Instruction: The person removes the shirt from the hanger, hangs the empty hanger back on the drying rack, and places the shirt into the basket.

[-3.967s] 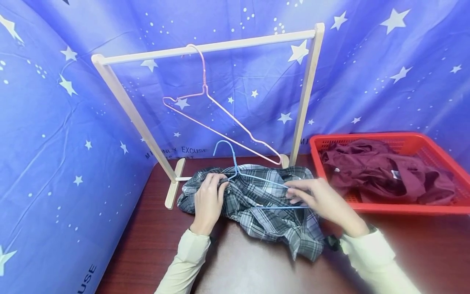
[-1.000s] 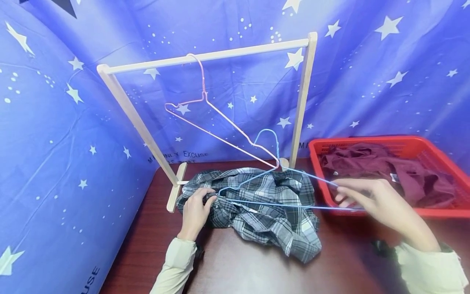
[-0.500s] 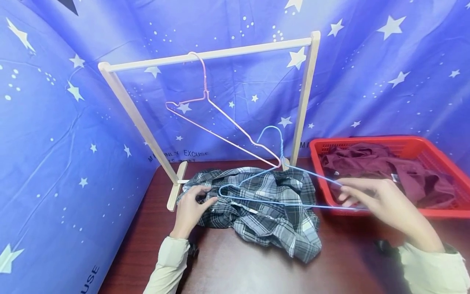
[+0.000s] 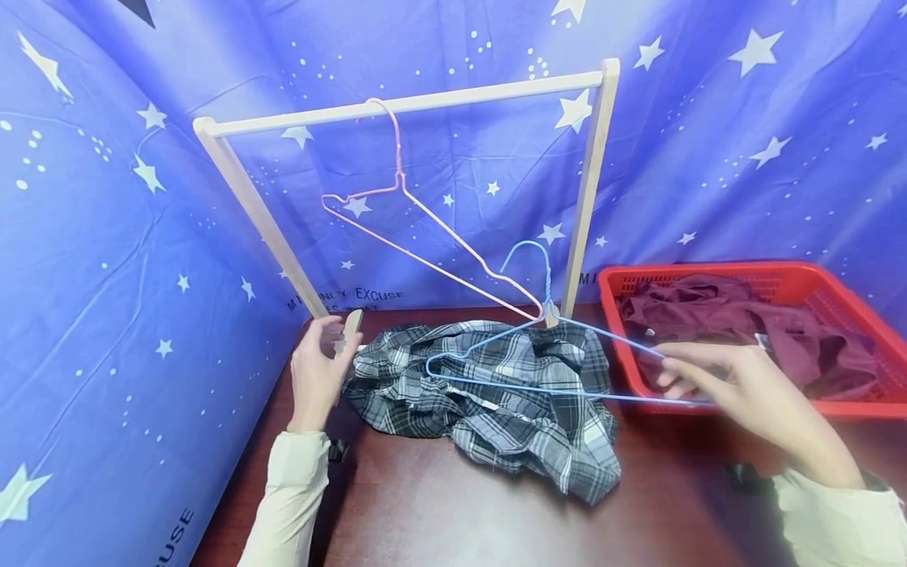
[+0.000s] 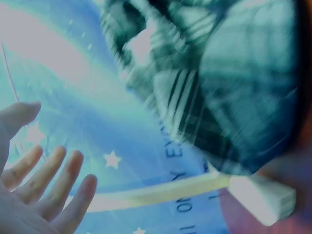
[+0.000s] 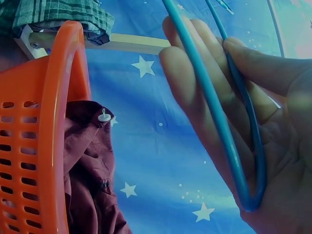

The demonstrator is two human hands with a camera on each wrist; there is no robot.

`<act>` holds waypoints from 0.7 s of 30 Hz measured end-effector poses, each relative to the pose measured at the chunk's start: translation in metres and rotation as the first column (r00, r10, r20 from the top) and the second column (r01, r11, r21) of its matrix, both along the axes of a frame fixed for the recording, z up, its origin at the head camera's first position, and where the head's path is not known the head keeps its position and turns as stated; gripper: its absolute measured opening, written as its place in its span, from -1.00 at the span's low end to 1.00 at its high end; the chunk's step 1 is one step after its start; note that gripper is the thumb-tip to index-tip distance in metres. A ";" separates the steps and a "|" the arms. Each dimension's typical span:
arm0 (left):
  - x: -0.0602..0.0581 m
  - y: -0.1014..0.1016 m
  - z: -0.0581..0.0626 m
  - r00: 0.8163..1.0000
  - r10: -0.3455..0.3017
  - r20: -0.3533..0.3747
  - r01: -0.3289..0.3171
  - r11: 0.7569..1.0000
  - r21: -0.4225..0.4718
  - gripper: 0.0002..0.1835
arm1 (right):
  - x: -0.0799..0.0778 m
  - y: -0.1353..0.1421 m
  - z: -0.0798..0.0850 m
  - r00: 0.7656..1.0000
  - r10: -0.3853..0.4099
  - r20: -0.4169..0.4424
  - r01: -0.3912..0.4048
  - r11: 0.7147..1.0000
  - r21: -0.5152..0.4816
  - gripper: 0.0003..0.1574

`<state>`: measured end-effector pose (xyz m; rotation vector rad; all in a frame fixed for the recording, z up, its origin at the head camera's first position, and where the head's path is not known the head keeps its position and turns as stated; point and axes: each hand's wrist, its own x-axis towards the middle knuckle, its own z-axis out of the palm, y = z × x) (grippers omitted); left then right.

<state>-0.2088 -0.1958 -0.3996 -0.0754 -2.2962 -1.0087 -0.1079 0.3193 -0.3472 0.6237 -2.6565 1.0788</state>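
My right hand [image 4: 744, 398] pinches the right end of a blue wire hanger [image 4: 548, 277] between thumb and fingers. The right wrist view shows the hanger's bent end [image 6: 209, 97] lying across the palm. No garment is on the hanger; its left end reaches over a crumpled grey plaid shirt [image 4: 496, 441] on the table. To the shirt's left, my left hand [image 4: 315, 382] is raised near the foot of the wooden rack, holding nothing. Its fingers [image 5: 46, 180] are spread in the left wrist view, apart from the shirt.
A wooden rack with a top bar [image 4: 482, 94] stands behind the shirt. From the bar hangs a pink wire hanger [image 4: 398, 150]. At the right, a red basket [image 4: 708, 268] holds a maroon garment [image 4: 751, 315]. Starry blue cloth [image 4: 177, 378] closes off the back and left.
The blue hanger has come out of the shirt and shifted right with my right hand. My left hand has let go of the shirt and moved left, away from it.
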 end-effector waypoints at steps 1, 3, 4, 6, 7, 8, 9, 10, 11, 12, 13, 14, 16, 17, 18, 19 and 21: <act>-0.003 -0.003 0.003 1.000 0.010 -0.021 -0.010 1.000 0.015 -0.57 | 0.000 0.000 0.000 1.000 -0.001 -0.004 0.001 1.000 0.004 -0.61; -0.009 -0.007 0.008 0.998 0.033 -0.062 -0.031 0.999 0.038 -0.59 | 0.001 0.000 0.001 1.000 -0.001 -0.010 0.001 1.000 0.012 -0.62; -0.012 -0.010 0.011 0.996 0.043 -0.082 -0.039 0.998 0.049 -0.60 | 0.001 0.000 0.001 1.000 -0.001 -0.013 0.001 1.000 0.014 -0.62; -0.018 -0.013 0.016 0.991 0.065 -0.118 -0.056 0.995 0.078 -0.61 | 0.002 0.000 0.001 1.000 0.000 -0.018 0.000 1.000 0.014 -0.62; -0.021 -0.014 0.019 0.988 0.076 -0.131 -0.064 0.993 0.097 -0.61 | 0.002 0.000 0.001 1.000 0.002 -0.018 -0.002 1.000 0.010 -0.62; -0.024 -0.016 0.022 0.986 0.087 -0.141 -0.071 0.990 0.119 -0.60 | 0.002 -0.001 0.001 1.000 0.004 -0.015 -0.004 1.000 0.006 -0.62; -0.027 -0.017 0.025 0.984 0.093 -0.151 -0.070 0.986 0.150 -0.58 | 0.002 -0.001 0.001 1.000 0.007 -0.014 -0.007 1.000 0.004 -0.62; -0.030 -0.017 0.027 0.982 0.098 -0.161 -0.068 0.981 0.181 -0.55 | 0.002 -0.001 0.001 1.000 0.008 -0.012 -0.008 1.000 0.002 -0.62; -0.032 -0.018 0.030 0.980 0.106 -0.170 -0.069 0.976 0.208 -0.53 | 0.002 -0.001 0.001 1.000 0.008 -0.012 -0.008 1.000 0.002 -0.62; -0.035 -0.018 0.032 0.977 0.114 -0.178 -0.071 0.970 0.234 -0.49 | 0.002 -0.001 0.001 1.000 0.009 -0.008 -0.009 1.000 -0.001 -0.63; -0.037 -0.018 0.035 0.976 0.121 -0.183 -0.071 0.963 0.259 -0.46 | 0.002 -0.001 0.001 1.000 0.008 -0.009 -0.008 1.000 0.001 -0.63; -0.039 -0.019 0.037 0.974 0.130 -0.188 -0.075 0.959 0.274 -0.43 | 0.002 -0.001 0.001 1.000 0.007 -0.013 -0.007 1.000 0.007 -0.63; -0.042 -0.020 0.040 0.971 0.146 -0.192 -0.086 0.954 0.289 -0.39 | 0.002 -0.001 0.000 1.000 0.003 -0.023 -0.003 1.000 0.017 -0.63; -0.044 -0.020 0.041 0.971 0.153 -0.185 -0.095 0.952 0.291 -0.38 | 0.002 -0.001 0.000 1.000 0.002 -0.029 -0.002 1.000 0.023 -0.63; -0.045 -0.021 0.041 0.972 0.156 -0.177 -0.099 0.951 0.294 -0.37 | 0.002 -0.002 0.000 0.999 0.001 -0.035 0.000 1.000 0.028 -0.63; -0.047 -0.022 0.041 0.973 0.157 -0.169 -0.102 0.949 0.297 -0.37 | 0.002 -0.002 0.000 0.999 0.000 -0.040 0.001 1.000 0.031 -0.63; -0.050 -0.023 0.041 0.977 0.151 -0.147 -0.101 0.947 0.305 -0.37 | 0.002 -0.002 0.000 0.999 0.001 -0.048 0.000 1.000 0.030 -0.63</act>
